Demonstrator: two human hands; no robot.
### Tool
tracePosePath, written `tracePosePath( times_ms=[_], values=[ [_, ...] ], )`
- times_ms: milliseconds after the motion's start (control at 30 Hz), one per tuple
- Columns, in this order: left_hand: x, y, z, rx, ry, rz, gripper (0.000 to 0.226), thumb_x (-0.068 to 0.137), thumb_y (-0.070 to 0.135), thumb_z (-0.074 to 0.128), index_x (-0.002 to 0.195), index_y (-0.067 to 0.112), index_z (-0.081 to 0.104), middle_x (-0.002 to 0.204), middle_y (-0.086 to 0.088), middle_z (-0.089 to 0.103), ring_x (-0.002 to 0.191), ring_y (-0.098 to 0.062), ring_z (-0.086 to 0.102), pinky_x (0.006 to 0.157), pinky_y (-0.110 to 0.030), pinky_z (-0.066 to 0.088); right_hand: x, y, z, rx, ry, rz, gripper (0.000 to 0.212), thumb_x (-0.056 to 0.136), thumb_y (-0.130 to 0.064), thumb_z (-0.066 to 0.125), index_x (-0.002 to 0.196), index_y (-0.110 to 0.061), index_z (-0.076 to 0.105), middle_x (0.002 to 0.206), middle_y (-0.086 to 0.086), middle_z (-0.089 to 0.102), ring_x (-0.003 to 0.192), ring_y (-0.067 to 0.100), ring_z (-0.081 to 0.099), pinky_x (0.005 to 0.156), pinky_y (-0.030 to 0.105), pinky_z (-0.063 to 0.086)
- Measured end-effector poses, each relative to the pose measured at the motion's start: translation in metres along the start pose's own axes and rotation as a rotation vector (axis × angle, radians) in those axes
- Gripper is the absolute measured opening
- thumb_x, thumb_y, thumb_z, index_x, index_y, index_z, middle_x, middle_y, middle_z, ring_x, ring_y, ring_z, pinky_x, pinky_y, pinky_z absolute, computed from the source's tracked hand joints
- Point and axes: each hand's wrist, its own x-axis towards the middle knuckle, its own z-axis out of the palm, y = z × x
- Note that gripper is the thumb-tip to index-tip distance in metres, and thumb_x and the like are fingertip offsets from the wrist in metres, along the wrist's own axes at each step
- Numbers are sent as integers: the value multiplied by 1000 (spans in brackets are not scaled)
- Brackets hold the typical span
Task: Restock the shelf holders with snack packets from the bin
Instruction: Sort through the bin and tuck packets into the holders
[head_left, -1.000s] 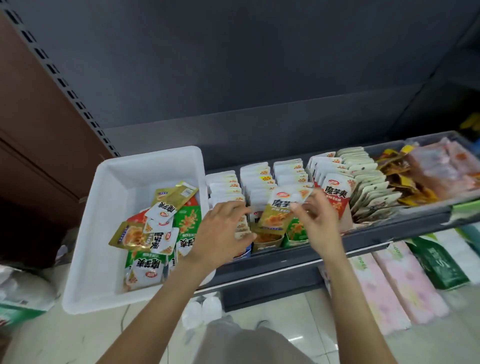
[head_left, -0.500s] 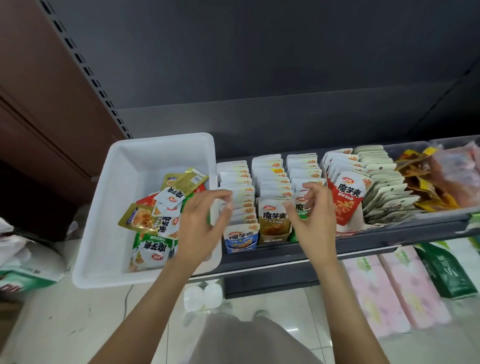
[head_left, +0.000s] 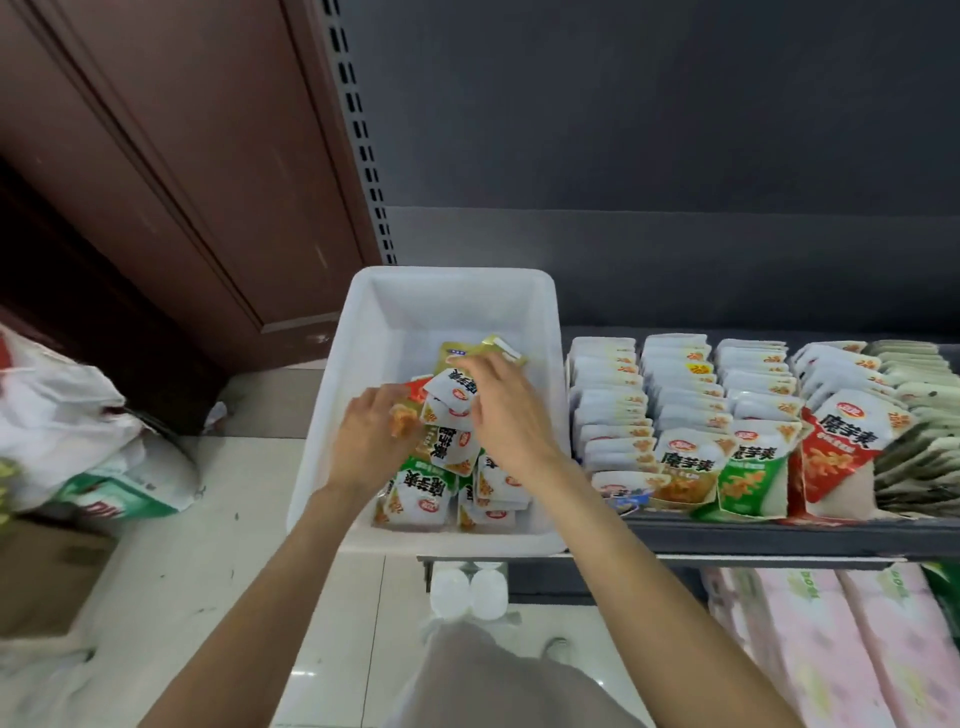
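Both hands in the bin, holders off to the right

Head view: the white bin (head_left: 387, 332) sits at frame centre, its loose snack packets (head_left: 441, 486) heaped toward its near end. The left hand (head_left: 371, 441) rests on the heap's left side, fingers curled at a red packet (head_left: 415, 391); whether it truly grips it cannot be told. The right hand (head_left: 506, 410) lies over the upper packets, fingers curled around a white packet (head_left: 451, 400) that runs up-frame from its fingertips. The shelf holders (head_left: 727, 415) stand just beside the bin, to the right of frame, rows running up-frame. The right hand is nearer them, so it likely carries the next packet rightward.
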Motion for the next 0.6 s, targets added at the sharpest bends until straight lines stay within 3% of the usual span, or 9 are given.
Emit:
tracePosePath(
  times_ms=[100,167,267,333,433,500,600],
  values=[
    [12,3,8,64,-108,90,39,79,16,64,118,15,60,121,-6,60,113,-29,49,96,-33,38,32,15,39,-274,-110,-13,70,83,10,51,145,-15,31,146,7,37,135,24,32,107,34,29],
    [18,1,14,134,-167,197,38,84,19,60,121,19,60,131,-1,56,122,-25,45,104,-32,33,44,30,57,-333,-166,49,73,83,7,52,147,-17,25,147,6,35,137,23,28,108,35,29],
    [20,-6,21,331,-380,255,47,94,34,48,139,28,42,150,8,33,138,-18,27,113,-34,25,49,44,70,-382,-269,103,74,82,7,53,145,-19,26,151,4,27,140,23,21,111,37,27],
    [18,-10,23,388,-469,257,54,96,38,45,146,26,28,156,9,19,143,-17,16,116,-34,19,51,47,69,-388,-273,107,70,83,7,51,144,-21,31,150,3,33,136,24,32,105,36,33],
    [15,-13,23,382,-450,288,57,97,38,44,148,23,24,157,7,15,144,-16,11,116,-33,15,53,48,66,-482,-206,42,60,89,3,46,140,-29,41,129,2,58,111,24,58,86,34,48],
    [16,-16,24,373,-423,306,56,97,38,43,148,23,26,157,7,16,144,-17,13,116,-32,16,53,42,62,-513,-146,55,48,93,-1,45,133,-28,50,108,5,66,94,24,65,76,35,52],
    [19,-20,25,292,-457,277,53,96,40,44,145,27,32,155,9,22,142,-17,18,114,-33,22,59,24,46,-215,179,268,15,97,-12,45,100,-13,60,78,6,66,69,23,62,60,33,45]
  ],
)
